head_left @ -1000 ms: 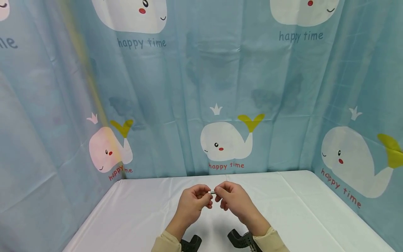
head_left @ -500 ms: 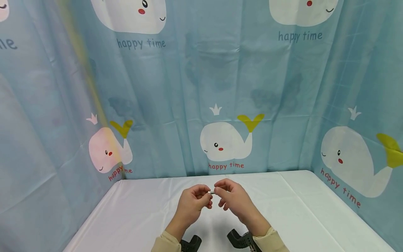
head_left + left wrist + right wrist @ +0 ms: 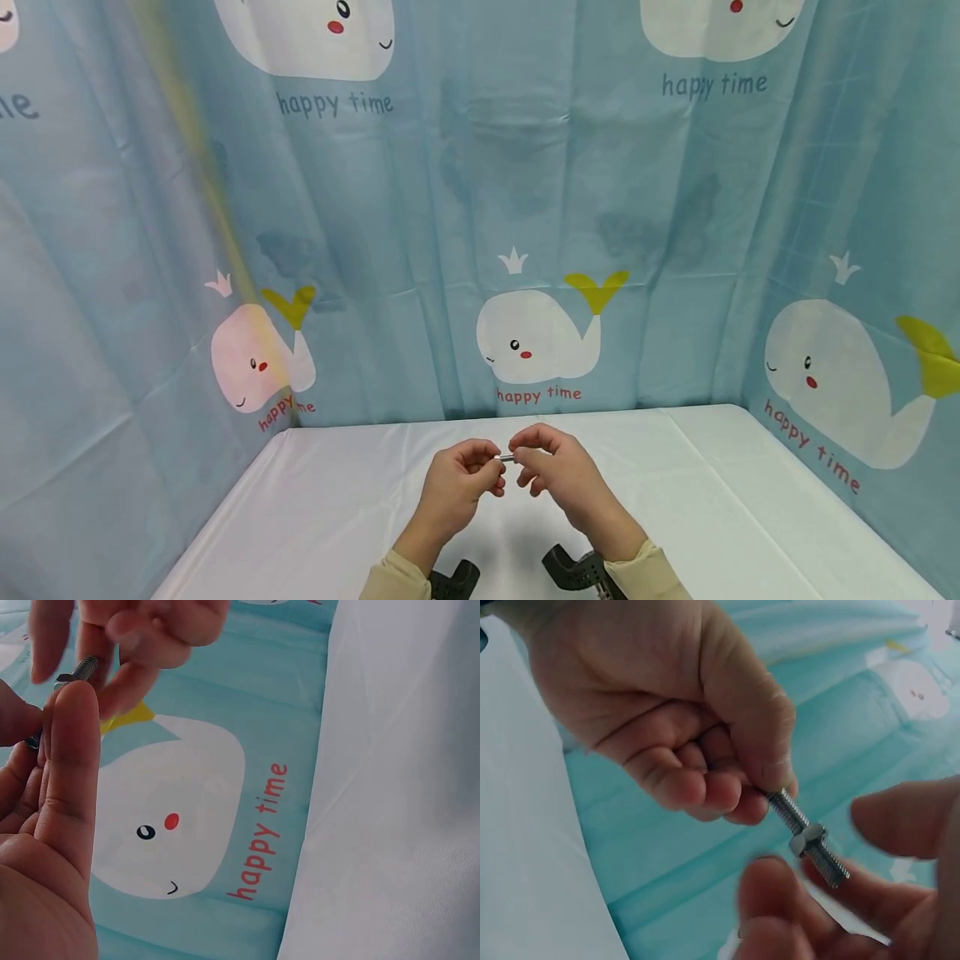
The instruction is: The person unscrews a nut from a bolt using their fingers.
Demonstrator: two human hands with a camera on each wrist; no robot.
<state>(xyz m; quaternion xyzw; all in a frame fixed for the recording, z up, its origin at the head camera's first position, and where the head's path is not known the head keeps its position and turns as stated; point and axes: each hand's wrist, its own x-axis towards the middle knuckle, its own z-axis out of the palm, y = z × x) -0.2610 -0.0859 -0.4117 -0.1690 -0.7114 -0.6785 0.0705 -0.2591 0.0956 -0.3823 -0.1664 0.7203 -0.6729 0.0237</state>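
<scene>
sleeves (image 3: 397, 579) are showing at the near edge. left hand (image 3: 457, 483) is pinching one end of a threaded bolt (image 3: 804, 835), curled fingers closed round it, just above the white table (image 3: 315, 508). right hand (image 3: 558, 471) is meeting it, fingertips (image 3: 900, 814) closing on the nut (image 3: 808, 840) sitting partway along the thread. bolt is looking stiff, small, light, likely slick steel; best taken at the head end and the nut's flats. whale curtain (image 3: 540, 333) is hanging behind.

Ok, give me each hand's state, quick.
Left hand: closed, gripping one end of the threaded bolt.
Right hand: fingers around the nut on the bolt; firm pinch cannot be told.
</scene>
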